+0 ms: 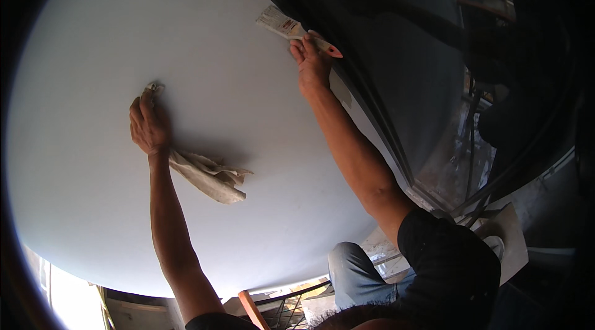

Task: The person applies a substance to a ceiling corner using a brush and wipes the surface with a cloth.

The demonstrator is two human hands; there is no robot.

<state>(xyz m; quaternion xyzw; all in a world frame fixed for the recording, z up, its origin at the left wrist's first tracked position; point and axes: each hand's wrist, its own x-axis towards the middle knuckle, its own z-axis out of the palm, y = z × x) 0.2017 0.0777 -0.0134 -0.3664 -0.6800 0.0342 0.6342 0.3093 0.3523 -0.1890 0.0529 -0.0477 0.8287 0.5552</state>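
My left hand [149, 122] is closed on a beige cloth [211, 175] against a large pale grey curved panel [87, 113]; the cloth's loose end hangs down to the right, below the wrist. My right hand [313, 63] grips a flat paintbrush [282, 23] with a pink-tipped handle, higher up at the panel's right edge, beside a dark rail [378, 134]. The brush's bristles point up and left, over the panel.
A glossy dark curved surface [415, 63] with reflections fills the upper right. Below, a bent knee in jeans [353, 274] shows near an orange bar [251, 308], black metal lattice and a light board [514, 246]. Bright light comes in at the lower left.
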